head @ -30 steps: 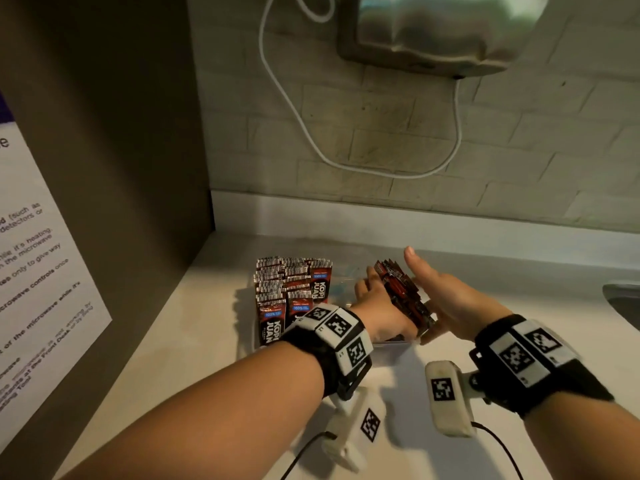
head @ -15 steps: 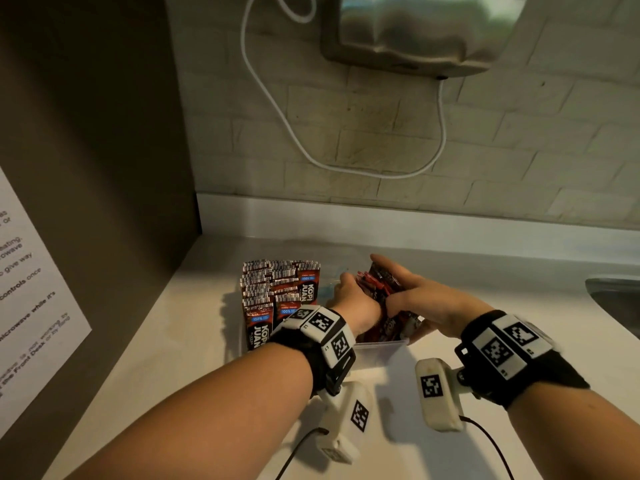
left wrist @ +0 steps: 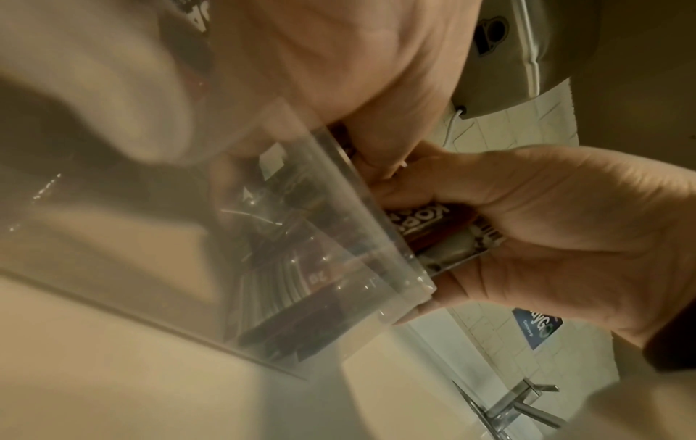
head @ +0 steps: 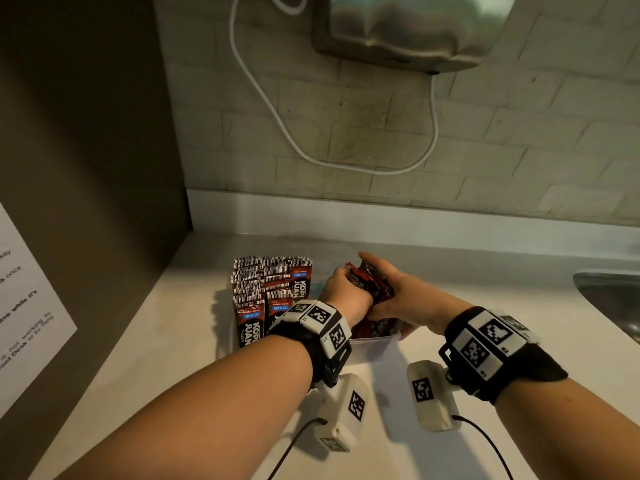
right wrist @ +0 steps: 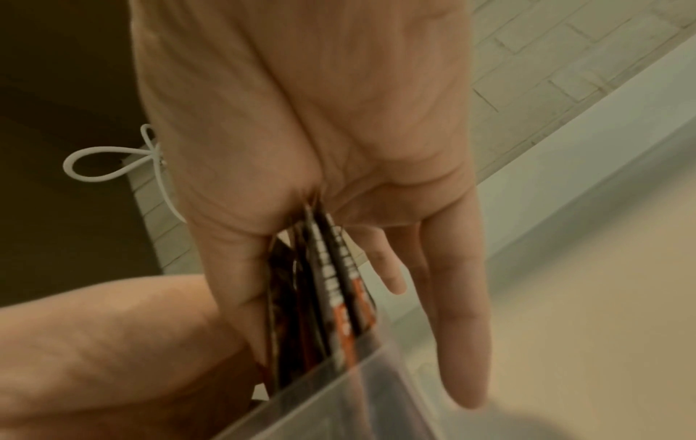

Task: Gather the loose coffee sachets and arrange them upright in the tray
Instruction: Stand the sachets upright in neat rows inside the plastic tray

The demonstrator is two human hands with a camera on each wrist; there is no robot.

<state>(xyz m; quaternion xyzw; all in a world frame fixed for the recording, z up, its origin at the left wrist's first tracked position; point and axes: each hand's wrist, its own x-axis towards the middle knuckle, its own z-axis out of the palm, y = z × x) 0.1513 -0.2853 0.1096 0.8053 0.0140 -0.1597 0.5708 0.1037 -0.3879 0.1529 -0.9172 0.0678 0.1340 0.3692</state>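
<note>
pale counter, brick wall behind, steel sink edge at far right.

head view: clear tray sits mid-counter. upright sachets fill its left side in tidy rows. your left hand and right hand close from both sides on a sachet bundle over the tray's right side; bundle leans, lower ends already inside.

left wrist view: looks through the tray wall. your right hand has fingers curled round the bundle, just beside the rim. head view can't show this: grip sits partly outside the wall. left fingers mostly out of shot here.

right wrist view: bundle edges fan out btwn thumb and palm of right hand, dropping behind the tray rim. two fingers hang straight, outside the tray. only this view shows the fan spreading.

risks, as i judge: pkts splay or slump flat if you let go early; a finger caught on the rim may drag the light tray; a sideways shove could tip the standing rows.
</note>
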